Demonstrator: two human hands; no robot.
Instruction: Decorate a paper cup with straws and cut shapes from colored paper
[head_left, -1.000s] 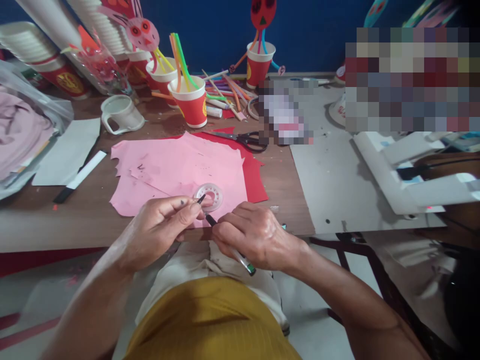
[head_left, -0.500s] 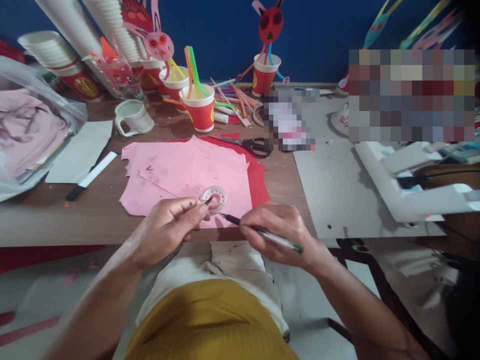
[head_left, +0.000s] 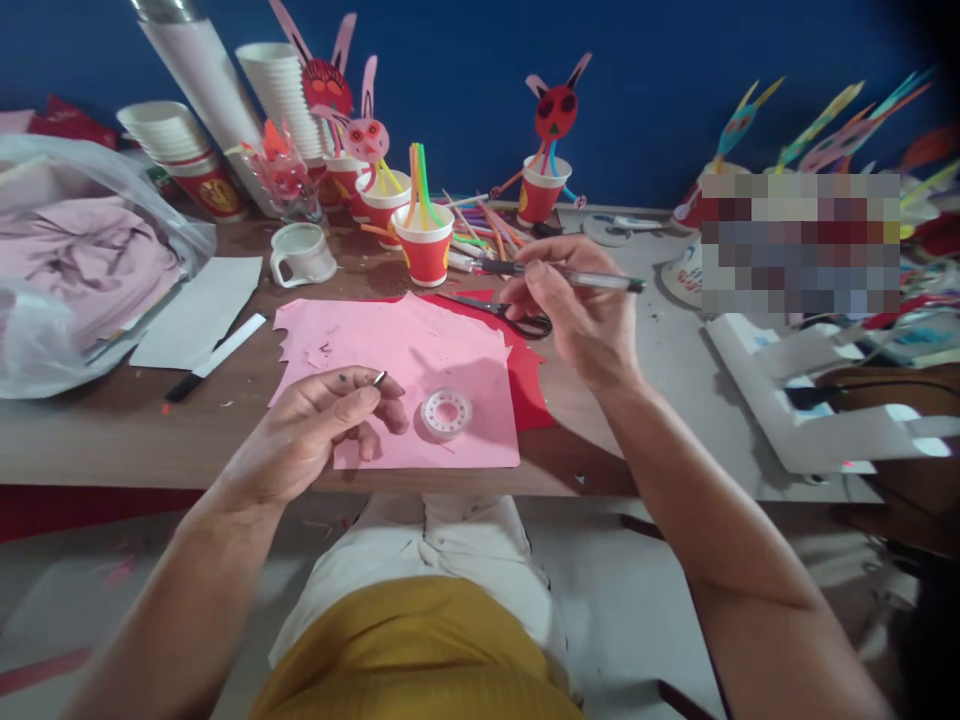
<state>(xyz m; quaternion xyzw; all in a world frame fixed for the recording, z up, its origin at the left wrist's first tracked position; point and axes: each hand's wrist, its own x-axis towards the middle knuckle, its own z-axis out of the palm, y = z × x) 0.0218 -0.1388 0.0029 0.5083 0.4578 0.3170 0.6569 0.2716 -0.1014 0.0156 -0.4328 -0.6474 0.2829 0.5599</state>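
The right hand (head_left: 589,315) has lifted the pen (head_left: 596,280) near the scissors (head_left: 480,303), pinching its barrel; the left hand (head_left: 311,425) pinches a small dark piece (head_left: 380,379). The pen should be light, stiff, slick: hold mid-barrel.

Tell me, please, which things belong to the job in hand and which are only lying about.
Likely in use:
pen, in the right hand
small dark piece, pinched by the left hand

Apparently just lying about:
mug
plastic bag
leaning cup stack

Clear pen (head_left: 601,281) is approx. horiz., dk. bit (head_left: 380,379) tilted.
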